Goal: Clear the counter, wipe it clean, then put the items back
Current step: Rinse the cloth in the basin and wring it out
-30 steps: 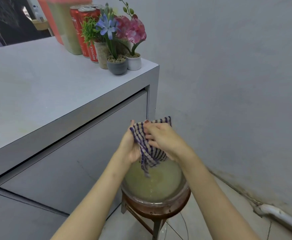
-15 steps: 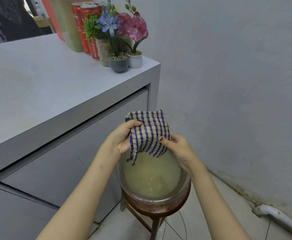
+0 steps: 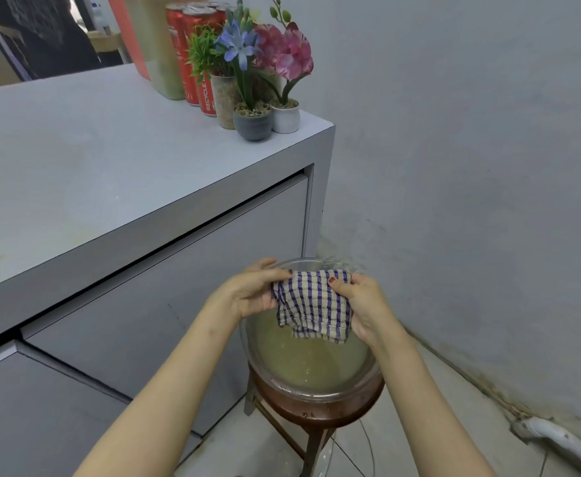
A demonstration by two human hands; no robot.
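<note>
Soft, cool, even light fills the 1 view, likely from overhead. The counter (image 3: 75,160) top is bright and matte; a thin dark shadow runs in the gap beneath it. The wall (image 3: 471,149) is flat grey with faint mottling. Water in the bowl (image 3: 316,392) carries small glints. The checks of the cloth (image 3: 313,304) and the flowers (image 3: 247,46) read sharp. The top-left corner is dim and soft. Wide-angle bending curves the counter edge and stretches the forearms (image 3: 165,390) toward the bottom corners.
</note>
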